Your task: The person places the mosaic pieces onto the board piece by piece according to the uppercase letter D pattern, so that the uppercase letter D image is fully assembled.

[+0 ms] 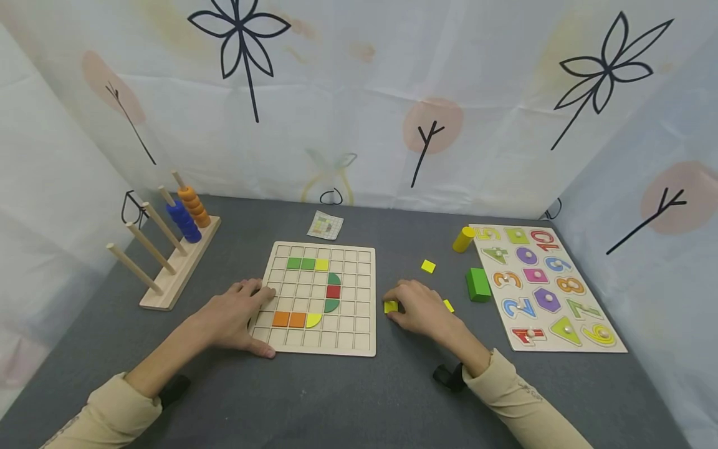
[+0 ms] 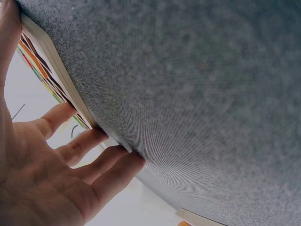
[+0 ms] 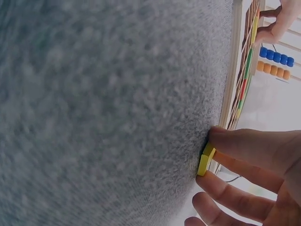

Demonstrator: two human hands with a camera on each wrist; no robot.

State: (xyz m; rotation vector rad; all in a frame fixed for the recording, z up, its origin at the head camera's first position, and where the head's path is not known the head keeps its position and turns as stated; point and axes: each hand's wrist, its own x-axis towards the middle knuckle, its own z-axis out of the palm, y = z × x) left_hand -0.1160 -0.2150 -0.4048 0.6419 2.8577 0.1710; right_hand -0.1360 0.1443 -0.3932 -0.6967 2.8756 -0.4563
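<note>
A wooden grid board (image 1: 356, 333) lies on the dark table with green, yellow, red and orange tiles in some of its cells. My left hand (image 1: 229, 315) rests at the board's left edge, its fingers spread and the thumb near the front corner. Right of the board, my right hand (image 1: 417, 307) pinches a small yellow tile (image 3: 204, 162) between thumb and fingers, low at the table surface. Another yellow square tile (image 1: 428, 266) lies beyond that hand. Partly hidden behind the right hand is one more yellow tile (image 1: 449, 305).
A peg stand (image 1: 162, 298) with blue and orange beads stands at the left. Behind the board lies a small patterned card (image 1: 325, 225). To the right are a yellow cylinder (image 1: 463, 239), a green block (image 1: 478, 285) and a number-and-shape puzzle board (image 1: 552, 324).
</note>
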